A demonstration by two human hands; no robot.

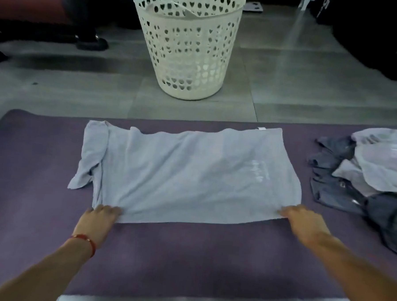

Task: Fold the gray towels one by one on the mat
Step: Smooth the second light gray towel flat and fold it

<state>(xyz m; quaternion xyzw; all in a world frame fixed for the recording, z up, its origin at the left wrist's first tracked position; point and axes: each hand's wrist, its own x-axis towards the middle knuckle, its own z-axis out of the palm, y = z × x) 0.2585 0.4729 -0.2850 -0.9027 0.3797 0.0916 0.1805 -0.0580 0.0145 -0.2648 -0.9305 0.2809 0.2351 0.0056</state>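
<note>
A light gray towel (180, 172) lies spread across the middle of the purple mat (30, 187). Its left end is bunched and folded over. My left hand (99, 218), with a red band at the wrist, pinches the towel's near left corner. At the near right corner my right hand (304, 220) grips the edge. Both hands are low, at the mat's surface.
A heap of light and dark gray towels (371, 177) sits on the mat's right end. A white perforated laundry basket (189, 46) stands on the tiled floor beyond the mat. Dark furniture and shoes (90, 42) are at the far left.
</note>
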